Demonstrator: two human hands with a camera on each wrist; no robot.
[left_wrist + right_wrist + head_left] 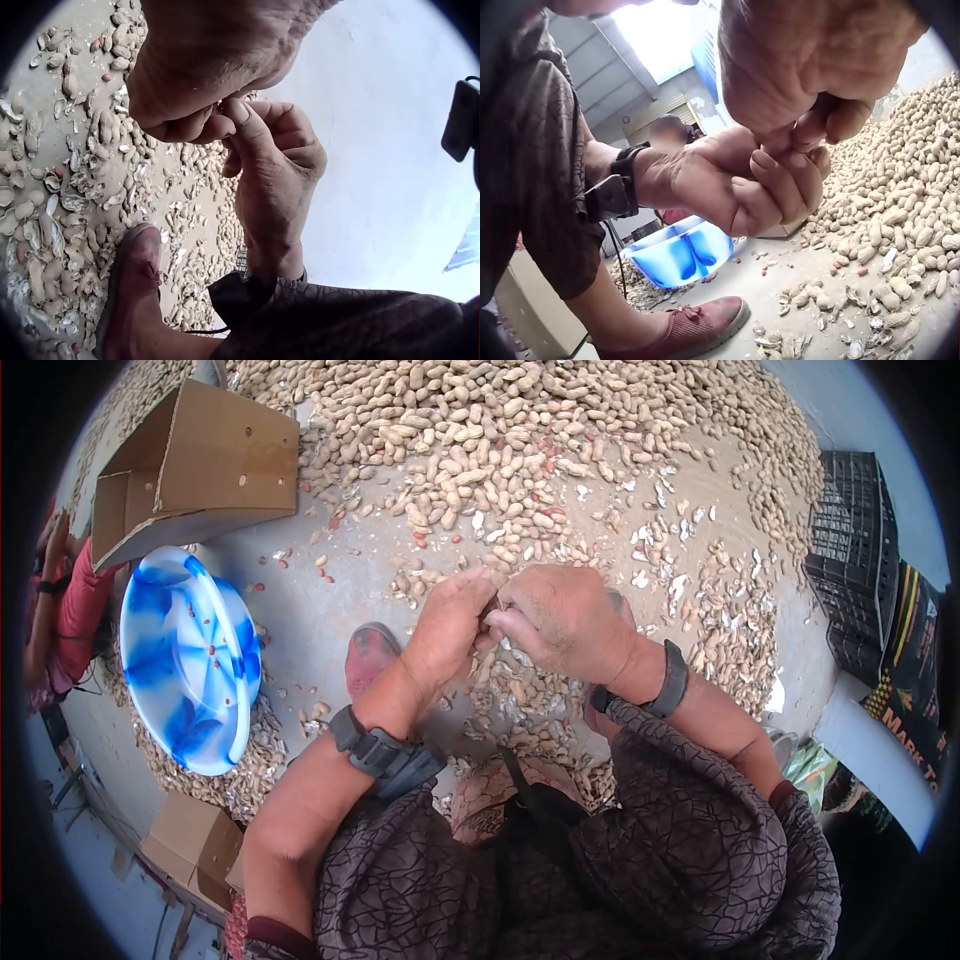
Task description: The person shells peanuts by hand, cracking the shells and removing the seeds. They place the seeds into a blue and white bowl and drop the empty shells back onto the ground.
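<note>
My left hand and right hand meet in front of my knees, fingertips together and fingers curled. Between them they pinch a peanut, almost wholly hidden by the fingers. In the left wrist view the thumb and bent fingers of the right hand press up against the left hand. Seen from the right wrist, the left hand lies palm up under the right hand. Below them, cracked shells and whole peanuts litter the floor between my shoes.
A large heap of unshelled peanuts spreads ahead. To the left stand a blue-and-white basin with a few red kernels, an open cardboard box and another person. A black crate and printed sack are at the right.
</note>
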